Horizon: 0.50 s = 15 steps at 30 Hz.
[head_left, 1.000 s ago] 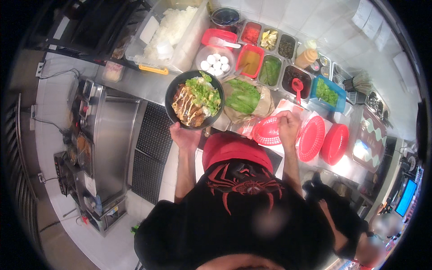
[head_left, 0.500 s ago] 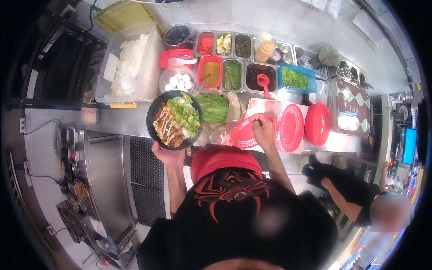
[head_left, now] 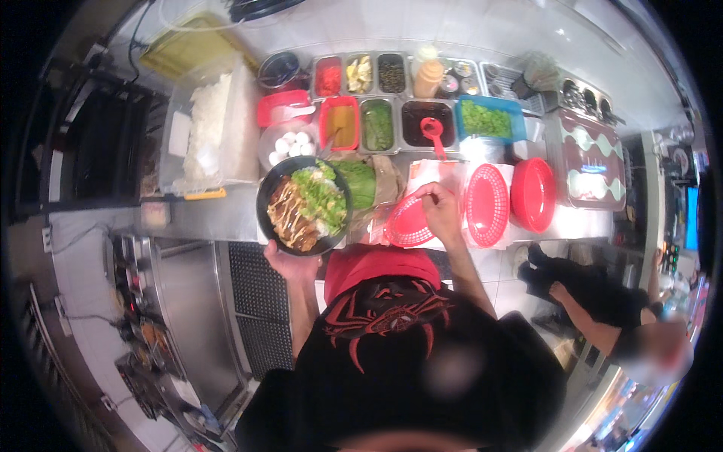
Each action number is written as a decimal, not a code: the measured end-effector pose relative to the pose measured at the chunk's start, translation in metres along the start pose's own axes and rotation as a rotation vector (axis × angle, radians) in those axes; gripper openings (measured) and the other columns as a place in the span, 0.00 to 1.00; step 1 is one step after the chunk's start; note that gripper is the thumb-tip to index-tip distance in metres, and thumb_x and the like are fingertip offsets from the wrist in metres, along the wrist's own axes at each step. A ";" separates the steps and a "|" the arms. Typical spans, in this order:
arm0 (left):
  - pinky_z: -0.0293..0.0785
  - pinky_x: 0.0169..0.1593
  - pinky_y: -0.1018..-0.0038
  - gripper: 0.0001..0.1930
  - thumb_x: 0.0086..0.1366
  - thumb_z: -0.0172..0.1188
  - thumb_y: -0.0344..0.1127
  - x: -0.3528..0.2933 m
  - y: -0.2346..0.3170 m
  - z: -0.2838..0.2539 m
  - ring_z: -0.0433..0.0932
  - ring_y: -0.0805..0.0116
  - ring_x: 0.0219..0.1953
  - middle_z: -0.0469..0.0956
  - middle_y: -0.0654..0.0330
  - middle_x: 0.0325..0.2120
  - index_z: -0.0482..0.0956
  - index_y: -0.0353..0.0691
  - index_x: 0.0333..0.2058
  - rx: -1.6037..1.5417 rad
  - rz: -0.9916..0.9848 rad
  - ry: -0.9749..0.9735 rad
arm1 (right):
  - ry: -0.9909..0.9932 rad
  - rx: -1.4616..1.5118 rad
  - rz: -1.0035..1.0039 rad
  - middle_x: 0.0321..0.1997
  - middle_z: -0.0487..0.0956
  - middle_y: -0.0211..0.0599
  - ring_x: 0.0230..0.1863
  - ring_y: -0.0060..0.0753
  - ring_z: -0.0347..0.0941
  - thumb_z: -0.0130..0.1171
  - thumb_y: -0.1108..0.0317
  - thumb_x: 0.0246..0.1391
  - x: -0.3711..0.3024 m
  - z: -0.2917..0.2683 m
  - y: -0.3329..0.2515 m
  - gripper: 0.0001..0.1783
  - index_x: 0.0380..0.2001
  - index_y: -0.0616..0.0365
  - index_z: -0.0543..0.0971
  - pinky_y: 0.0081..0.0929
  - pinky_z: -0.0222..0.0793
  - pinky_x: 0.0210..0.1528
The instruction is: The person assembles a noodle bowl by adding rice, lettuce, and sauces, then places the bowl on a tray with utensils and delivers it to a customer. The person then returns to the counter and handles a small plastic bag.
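My left hand (head_left: 292,265) grips a black bowl (head_left: 328,242) by its near underside, fingers partly hidden below it. Leafy lettuce (head_left: 316,197), white rice and browned meat (head_left: 292,218) striped with pale sauce fill the bowl. My right hand (head_left: 441,215) is closed, thumb and fingers pinched together, over the right edge of a red oval basket (head_left: 407,224). Whether anything is pinched there, I cannot tell. Two more groups of red items sit to its right: an oval slotted basket (head_left: 487,205) and a deeper red basket or stack (head_left: 533,194).
Behind the bowl are a rice bin (head_left: 243,128), eggs (head_left: 293,144) and bagged green leaves (head_left: 357,183). Metal pans hold toppings; a red ladle (head_left: 432,134) rests in dark sauce (head_left: 416,138). A blue tub (head_left: 520,117) holds chopped lettuce. Another person (head_left: 595,316) stands at right.
The bowl in my left hand has moved slightly right, nearer the bagged leaves. My right hand stays at the basket, its fingers a little raised. The view has tilted a little.
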<state>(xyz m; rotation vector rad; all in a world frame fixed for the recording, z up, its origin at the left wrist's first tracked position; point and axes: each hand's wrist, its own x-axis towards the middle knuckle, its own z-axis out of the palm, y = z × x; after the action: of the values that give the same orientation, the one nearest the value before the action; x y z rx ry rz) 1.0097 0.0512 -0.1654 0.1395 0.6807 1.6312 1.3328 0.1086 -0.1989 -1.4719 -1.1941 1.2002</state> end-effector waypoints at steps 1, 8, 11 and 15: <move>0.60 0.73 0.49 0.47 0.56 0.64 0.62 0.000 0.000 0.001 0.67 0.52 0.71 0.68 0.57 0.70 0.66 0.47 0.72 0.012 -0.006 -0.013 | -0.001 -0.004 0.022 0.34 0.83 0.30 0.33 0.17 0.74 0.52 0.83 0.62 0.001 0.001 -0.002 0.10 0.37 0.62 0.82 0.20 0.71 0.37; 0.59 0.73 0.46 0.48 0.55 0.67 0.61 0.013 -0.004 0.003 0.65 0.52 0.71 0.67 0.58 0.71 0.65 0.48 0.72 0.019 -0.045 0.013 | -0.014 0.036 0.062 0.38 0.85 0.36 0.38 0.22 0.79 0.52 0.82 0.62 0.006 -0.002 -0.006 0.09 0.39 0.63 0.82 0.23 0.75 0.43; 0.59 0.73 0.45 0.47 0.57 0.66 0.61 0.016 -0.005 0.005 0.64 0.52 0.72 0.67 0.58 0.71 0.65 0.48 0.72 0.013 -0.059 0.005 | -0.008 0.041 0.033 0.38 0.85 0.36 0.38 0.23 0.79 0.52 0.82 0.62 0.008 -0.006 -0.008 0.09 0.39 0.63 0.82 0.24 0.75 0.43; 0.58 0.74 0.43 0.46 0.58 0.65 0.60 0.016 -0.004 0.009 0.64 0.51 0.72 0.66 0.58 0.72 0.65 0.48 0.73 -0.020 -0.097 -0.013 | 0.018 -0.012 -0.023 0.37 0.85 0.34 0.37 0.23 0.79 0.53 0.82 0.61 0.010 -0.005 -0.001 0.09 0.38 0.62 0.82 0.24 0.75 0.42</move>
<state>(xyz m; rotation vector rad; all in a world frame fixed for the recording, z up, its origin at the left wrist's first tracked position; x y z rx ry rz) 1.0147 0.0692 -0.1647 0.1006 0.6516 1.5422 1.3383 0.1180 -0.1988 -1.4716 -1.2049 1.1641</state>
